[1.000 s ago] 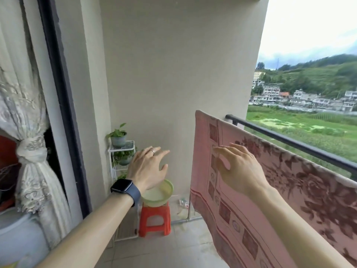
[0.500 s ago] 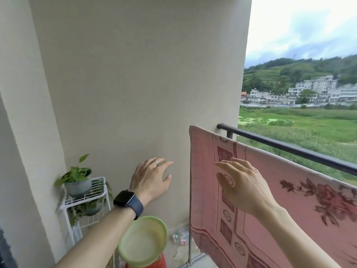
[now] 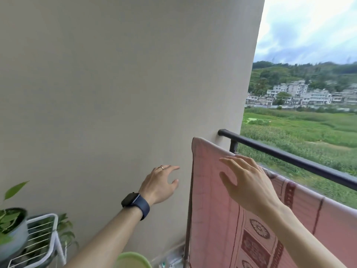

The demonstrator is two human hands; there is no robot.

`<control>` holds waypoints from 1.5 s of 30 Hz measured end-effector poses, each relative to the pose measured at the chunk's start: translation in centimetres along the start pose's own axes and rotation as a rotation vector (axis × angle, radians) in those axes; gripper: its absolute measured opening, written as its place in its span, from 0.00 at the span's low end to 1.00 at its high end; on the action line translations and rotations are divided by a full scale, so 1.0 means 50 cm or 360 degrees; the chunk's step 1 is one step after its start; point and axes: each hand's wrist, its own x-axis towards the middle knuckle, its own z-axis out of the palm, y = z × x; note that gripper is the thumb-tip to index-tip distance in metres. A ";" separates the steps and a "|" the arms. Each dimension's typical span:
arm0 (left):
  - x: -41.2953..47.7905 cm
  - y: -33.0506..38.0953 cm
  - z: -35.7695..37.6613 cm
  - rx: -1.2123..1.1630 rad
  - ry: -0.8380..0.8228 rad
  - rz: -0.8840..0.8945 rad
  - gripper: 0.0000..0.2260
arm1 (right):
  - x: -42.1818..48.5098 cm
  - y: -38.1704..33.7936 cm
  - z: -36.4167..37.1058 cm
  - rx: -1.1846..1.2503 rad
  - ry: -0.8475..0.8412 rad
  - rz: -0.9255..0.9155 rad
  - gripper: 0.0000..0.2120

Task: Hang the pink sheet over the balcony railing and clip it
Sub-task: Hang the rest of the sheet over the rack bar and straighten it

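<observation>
The pink sheet (image 3: pixel 210 206), patterned in dark red, hangs draped over the black balcony railing (image 3: pixel 286 157) and falls toward the floor. Its left edge ends close to the wall. My right hand (image 3: pixel 245 182) hovers with spread fingers in front of the sheet's top left part, near the rail; whether it touches the cloth is unclear. My left hand (image 3: pixel 160 183), with a ring and a dark watch on the wrist, is raised in the air left of the sheet's edge, fingers relaxed, holding nothing. No clip is in view.
A beige wall (image 3: pixel 125 93) closes the balcony's end right behind the sheet's edge. A potted plant (image 3: pixel 11 227) stands on a white wire rack (image 3: pixel 42 240) at lower left. A light green basin (image 3: pixel 133 261) shows at the bottom edge.
The view has swung up and to the right, so the stool and curtain dropped out of sight. Both hands rose with it toward the sheet's top left corner, fingers still spread.
</observation>
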 end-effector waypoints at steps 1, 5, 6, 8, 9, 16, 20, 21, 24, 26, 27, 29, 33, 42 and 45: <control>0.036 -0.017 0.013 -0.0106 -0.0047 -0.0018 0.21 | 0.028 0.004 0.019 -0.0023 -0.0021 0.0001 0.21; 0.194 -0.078 0.065 -0.0671 -0.0192 -0.0138 0.25 | 0.144 0.012 0.100 -0.0154 -0.0143 0.0063 0.25; 0.235 -0.090 0.078 -0.0847 -0.0258 -0.0167 0.27 | 0.172 0.012 0.120 -0.0183 -0.0189 0.0100 0.26; 0.315 -0.107 0.105 -0.1187 -0.0413 -0.0200 0.33 | 0.223 0.009 0.157 -0.0216 -0.0296 0.0196 0.28; 0.354 -0.114 0.118 -0.1329 -0.0483 -0.0190 0.35 | 0.249 0.007 0.176 -0.0218 -0.0342 0.0256 0.29; 0.547 -0.146 0.202 -0.1773 -0.1220 0.0101 0.29 | 0.434 -0.008 0.269 -0.0300 -0.0618 0.0678 0.31; 0.582 -0.157 0.223 -0.1789 -0.1246 0.0145 0.18 | 0.488 -0.018 0.292 -0.0351 -0.0621 0.0826 0.23; 0.589 -0.160 0.230 -0.1805 -0.1194 0.0162 0.18 | 0.497 -0.020 0.297 -0.0356 -0.0608 0.0842 0.21; 0.606 -0.168 0.247 -0.1861 -0.1065 0.0243 0.17 | 0.516 -0.021 0.316 -0.0332 -0.0571 0.0850 0.16; 0.617 -0.174 0.254 -0.1900 -0.0997 0.0308 0.16 | 0.526 -0.023 0.324 -0.0299 -0.0537 0.0823 0.13; 0.619 -0.177 0.255 -0.1892 -0.0955 0.0329 0.16 | 0.528 -0.026 0.327 -0.0294 -0.0515 0.0794 0.12; 0.631 -0.185 0.254 -0.1874 -0.0886 0.0364 0.15 | 0.534 -0.034 0.335 -0.0340 -0.0441 0.0749 0.10; 0.654 -0.197 0.242 -0.1968 -0.0809 0.0348 0.13 | 0.543 -0.043 0.357 -0.0358 -0.0298 0.0667 0.09; 0.616 -0.223 0.308 -0.2032 -0.1307 0.0324 0.30 | 0.520 -0.039 0.329 -0.0542 -0.0702 0.0775 0.24; 0.586 -0.248 0.368 -0.1917 -0.1545 0.0260 0.27 | 0.512 -0.032 0.348 -0.0661 -0.0616 0.0728 0.17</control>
